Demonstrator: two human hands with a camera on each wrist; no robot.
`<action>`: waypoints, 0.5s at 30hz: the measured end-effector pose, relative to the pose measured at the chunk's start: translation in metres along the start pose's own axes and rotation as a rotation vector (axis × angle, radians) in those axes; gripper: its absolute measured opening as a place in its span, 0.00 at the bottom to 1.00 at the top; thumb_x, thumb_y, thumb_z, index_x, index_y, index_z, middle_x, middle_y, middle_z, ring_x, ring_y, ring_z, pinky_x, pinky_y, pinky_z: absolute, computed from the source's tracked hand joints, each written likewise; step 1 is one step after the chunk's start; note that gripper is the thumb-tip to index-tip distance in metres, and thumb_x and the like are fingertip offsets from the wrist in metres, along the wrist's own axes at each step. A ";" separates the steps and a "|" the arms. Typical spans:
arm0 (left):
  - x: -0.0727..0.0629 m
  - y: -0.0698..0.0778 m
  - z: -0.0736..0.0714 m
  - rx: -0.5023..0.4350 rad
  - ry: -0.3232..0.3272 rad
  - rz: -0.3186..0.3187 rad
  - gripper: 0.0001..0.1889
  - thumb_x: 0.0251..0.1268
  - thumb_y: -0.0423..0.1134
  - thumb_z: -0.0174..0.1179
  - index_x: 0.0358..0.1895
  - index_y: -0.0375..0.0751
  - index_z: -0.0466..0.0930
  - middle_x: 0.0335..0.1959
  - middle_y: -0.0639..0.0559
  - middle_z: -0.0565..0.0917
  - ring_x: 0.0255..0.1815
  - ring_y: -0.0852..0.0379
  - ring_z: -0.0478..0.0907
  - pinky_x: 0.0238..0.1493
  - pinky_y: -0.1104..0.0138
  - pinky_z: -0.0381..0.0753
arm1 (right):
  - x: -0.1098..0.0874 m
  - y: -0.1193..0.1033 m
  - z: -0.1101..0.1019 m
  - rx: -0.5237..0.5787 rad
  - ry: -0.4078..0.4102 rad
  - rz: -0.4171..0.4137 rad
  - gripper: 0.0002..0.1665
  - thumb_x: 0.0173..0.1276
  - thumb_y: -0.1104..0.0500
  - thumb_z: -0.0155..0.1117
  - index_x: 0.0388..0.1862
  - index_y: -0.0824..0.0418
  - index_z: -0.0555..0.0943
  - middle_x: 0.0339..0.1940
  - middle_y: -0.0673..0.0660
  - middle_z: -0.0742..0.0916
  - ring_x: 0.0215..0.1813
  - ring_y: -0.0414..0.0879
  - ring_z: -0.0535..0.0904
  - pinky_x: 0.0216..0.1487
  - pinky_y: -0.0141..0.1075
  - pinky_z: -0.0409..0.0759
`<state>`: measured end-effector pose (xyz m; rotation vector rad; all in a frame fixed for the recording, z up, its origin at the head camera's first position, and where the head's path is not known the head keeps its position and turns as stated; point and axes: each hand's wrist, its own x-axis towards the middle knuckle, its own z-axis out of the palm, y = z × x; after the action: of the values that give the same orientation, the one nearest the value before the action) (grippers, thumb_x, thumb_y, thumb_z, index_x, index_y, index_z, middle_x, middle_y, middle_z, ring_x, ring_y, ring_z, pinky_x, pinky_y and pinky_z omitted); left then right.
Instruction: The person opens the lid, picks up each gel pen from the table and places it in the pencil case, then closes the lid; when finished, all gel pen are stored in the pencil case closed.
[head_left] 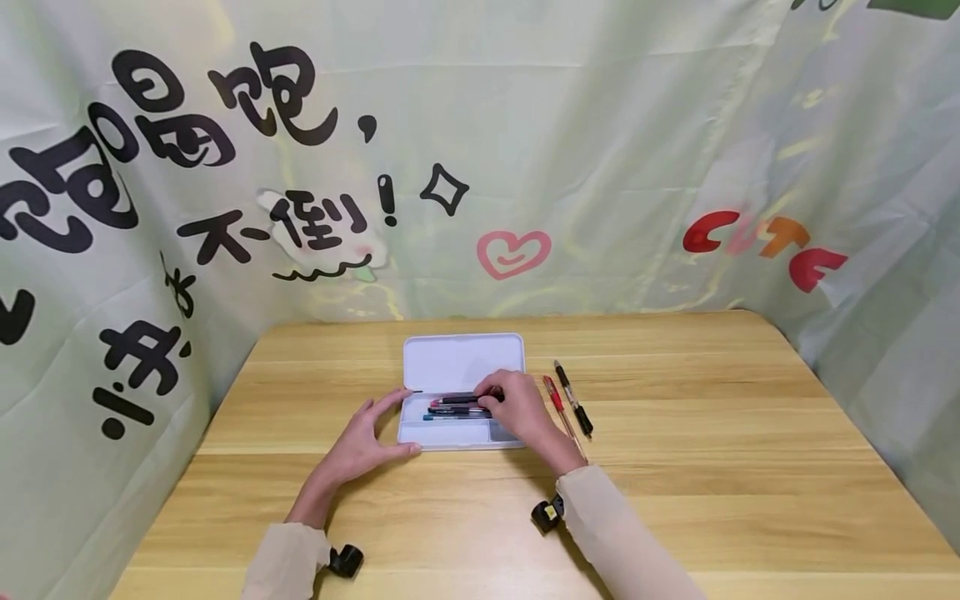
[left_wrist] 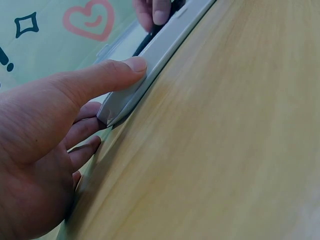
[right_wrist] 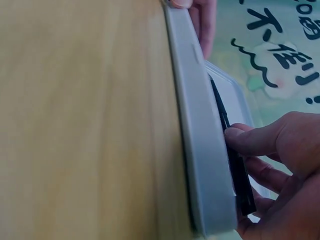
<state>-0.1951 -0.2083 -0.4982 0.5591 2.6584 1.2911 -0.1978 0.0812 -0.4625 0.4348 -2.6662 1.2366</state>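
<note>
Black pen (right_wrist: 240, 175), probably light, stiff and slightly slippery, is pinched by the fingers of your right hand (head_left: 519, 410), in or just above the open pencil case (head_left: 452, 434); mid-barrel looks the surest hold. The fingers of your left hand (head_left: 363, 442) grip the case's left end on the wooden surface (head_left: 712, 467), a red pen (head_left: 556, 396) lying to the right

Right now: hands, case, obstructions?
Left hand holding open pencil case, left end. Right hand pinching black pen. Two pens lie right of case; nothing apparently blocking.
</note>
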 end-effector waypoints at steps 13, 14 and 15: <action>-0.001 0.002 0.000 -0.002 0.004 0.015 0.47 0.52 0.52 0.79 0.76 0.50 0.68 0.79 0.40 0.64 0.78 0.20 0.45 0.69 0.24 0.47 | -0.004 0.000 -0.012 0.052 0.006 0.095 0.08 0.69 0.70 0.68 0.42 0.61 0.89 0.41 0.53 0.89 0.41 0.45 0.83 0.44 0.41 0.83; -0.001 0.001 0.000 -0.003 0.005 0.017 0.47 0.52 0.52 0.79 0.76 0.50 0.68 0.79 0.40 0.64 0.78 0.20 0.45 0.69 0.24 0.46 | -0.005 0.001 -0.017 0.065 0.016 0.090 0.08 0.69 0.70 0.68 0.43 0.61 0.89 0.40 0.53 0.89 0.41 0.45 0.82 0.44 0.41 0.82; -0.001 0.001 -0.001 -0.002 0.006 0.019 0.47 0.52 0.52 0.79 0.76 0.50 0.68 0.79 0.40 0.64 0.78 0.20 0.45 0.69 0.24 0.46 | -0.006 0.001 -0.021 0.077 0.027 0.082 0.08 0.69 0.70 0.68 0.44 0.62 0.89 0.40 0.53 0.89 0.41 0.45 0.82 0.44 0.42 0.82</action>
<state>-0.1940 -0.2083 -0.4970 0.5827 2.6625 1.3024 -0.1916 0.0997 -0.4514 0.3204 -2.6448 1.3619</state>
